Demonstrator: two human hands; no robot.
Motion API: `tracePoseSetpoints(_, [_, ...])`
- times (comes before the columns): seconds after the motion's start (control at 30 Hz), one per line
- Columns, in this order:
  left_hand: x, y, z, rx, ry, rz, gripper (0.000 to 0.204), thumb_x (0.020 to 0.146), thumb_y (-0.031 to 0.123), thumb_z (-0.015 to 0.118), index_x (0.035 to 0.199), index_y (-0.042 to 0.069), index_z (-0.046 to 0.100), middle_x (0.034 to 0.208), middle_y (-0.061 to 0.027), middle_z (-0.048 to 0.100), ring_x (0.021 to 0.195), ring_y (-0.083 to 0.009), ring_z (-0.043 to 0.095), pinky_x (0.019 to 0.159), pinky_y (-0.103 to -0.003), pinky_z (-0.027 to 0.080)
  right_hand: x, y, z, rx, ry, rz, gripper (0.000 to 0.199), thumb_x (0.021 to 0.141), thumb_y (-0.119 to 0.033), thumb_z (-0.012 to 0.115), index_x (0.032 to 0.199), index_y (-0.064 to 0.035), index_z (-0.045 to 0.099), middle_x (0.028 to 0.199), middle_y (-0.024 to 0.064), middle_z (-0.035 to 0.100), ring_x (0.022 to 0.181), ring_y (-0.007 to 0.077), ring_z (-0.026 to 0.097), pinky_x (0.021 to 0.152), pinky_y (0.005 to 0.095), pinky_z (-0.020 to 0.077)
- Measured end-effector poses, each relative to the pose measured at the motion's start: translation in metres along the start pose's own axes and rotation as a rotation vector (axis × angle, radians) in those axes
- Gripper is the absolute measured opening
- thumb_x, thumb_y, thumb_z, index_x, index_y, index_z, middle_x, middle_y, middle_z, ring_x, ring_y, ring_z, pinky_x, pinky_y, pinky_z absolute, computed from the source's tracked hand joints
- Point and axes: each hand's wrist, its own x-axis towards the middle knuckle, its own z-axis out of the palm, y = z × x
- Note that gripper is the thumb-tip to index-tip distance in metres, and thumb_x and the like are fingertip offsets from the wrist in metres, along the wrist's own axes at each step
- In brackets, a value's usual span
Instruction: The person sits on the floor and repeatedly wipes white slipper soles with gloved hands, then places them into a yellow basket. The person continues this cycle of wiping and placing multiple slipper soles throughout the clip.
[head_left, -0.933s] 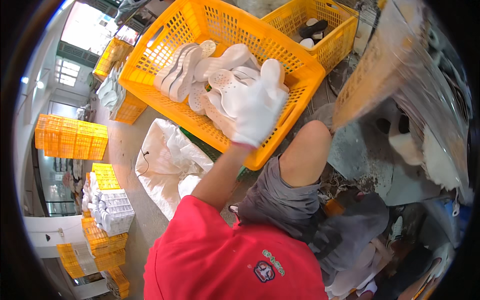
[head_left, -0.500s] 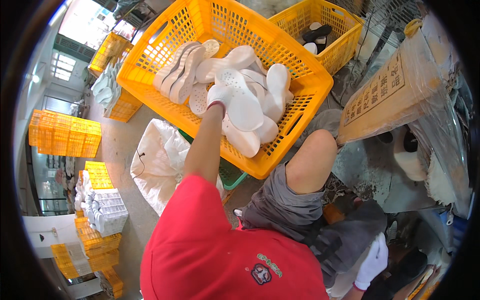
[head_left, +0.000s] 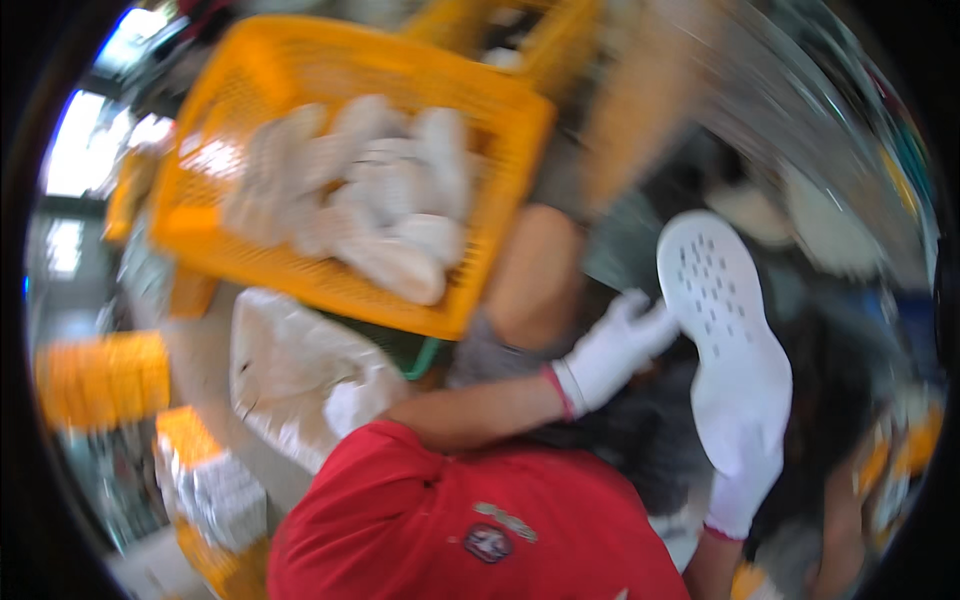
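The white sole (head_left: 725, 330) extends lengthwise forward from the right hand (head_left: 750, 470), which grips its near end; the left hand (head_left: 622, 350), half-open, is beside its edge, contact unclear.

Red short-sleeved shirt (head_left: 390, 530) — dark chest badge (head_left: 487, 542), grey shorts (head_left: 487, 358), white gloves (head_left: 608, 352) — pinkish-red cuffs (head_left: 557, 390)

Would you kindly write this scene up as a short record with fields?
Right hand: gloved, holding a white sole by its lower end
Left hand: gloved, beside that sole's edge, contact unclear
Yellow crate: contains more pale soles
White sack: below the crate in view
Picture: blurred
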Motion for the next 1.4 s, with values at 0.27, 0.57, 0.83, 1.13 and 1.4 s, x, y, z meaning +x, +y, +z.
tracePoseSetpoints(0.27, [0.12, -0.035, 0.139, -0.452, -0.188, -0.085, 0.031, 0.11, 0.024, 0.072, 0.133, 0.003, 0.071, 0.123, -0.0047, 0.075, 0.113, -0.0183, 0.07, 0.102, -0.035, 0.057, -0.017, 0.041, -0.027, -0.2, 0.198, -0.291, 0.06, 0.101, 0.0, 0.07, 0.158, 0.0051, 0.052, 0.151, 0.0164, 0.063, 0.139, 0.0255, 0.061, 0.117, 0.037, 0.048])
tracePoseSetpoints(0.57, [0.226, -0.018, 0.127, -0.574, -0.426, -0.166, 0.042, 0.118, 0.036, 0.052, 0.147, 0.008, 0.064, 0.143, -0.0089, 0.072, 0.133, -0.027, 0.065, 0.118, -0.04, 0.049, 0.117, 0.0, -0.019, -0.608, 0.145, -0.635, 0.063, 0.103, -0.014, 0.069, 0.161, -0.0048, 0.048, 0.127, 0.0305, 0.072, 0.108, 0.0524, 0.072, 0.088, 0.0507, 0.0619])
tracePoseSetpoints(0.83, [0.185, 0.046, 0.046, 1.204, 0.477, -0.063, 0.106, 0.091, 0.071, 0.079, 0.164, 0.0, 0.049, 0.155, -0.0252, 0.063, 0.142, -0.0368, 0.063, 0.12, -0.042, 0.049, 0.213, 0.012, -0.005, -0.576, 0.125, -0.663, 0.034, 0.106, -0.025, 0.062, 0.123, 0.0001, 0.076, 0.119, 0.031, 0.075, 0.109, 0.0506, 0.074, 0.092, 0.0535, 0.0609])
tracePoseSetpoints(1.13, [0.135, -0.006, 0.06, -0.073, -0.204, -0.221, 0.054, 0.104, 0.025, 0.081, 0.146, -0.003, 0.064, 0.136, -0.0073, 0.073, 0.124, -0.0184, 0.069, 0.113, -0.035, 0.053, 0.18, -0.036, 0.018, -0.325, -0.051, -0.338, 0.061, 0.09, -0.039, 0.077, 0.129, 0.0053, 0.064, 0.109, 0.0313, 0.074, 0.108, 0.0455, 0.075, 0.095, 0.0462, 0.0578])
tracePoseSetpoints(1.4, [0.191, -0.023, 0.159, 0.12, 0.116, 0.111, 0.044, 0.111, 0.042, 0.07, 0.126, 0.001, 0.073, 0.104, -0.0073, 0.076, 0.099, -0.0205, 0.074, 0.087, -0.038, 0.061, 0.123, 0.0, -0.034, -0.457, 0.261, -0.44, 0.097, 0.087, -0.027, 0.087, 0.166, 0.0048, 0.041, 0.156, 0.032, 0.058, 0.14, 0.0429, 0.064, 0.118, 0.0423, 0.0509])
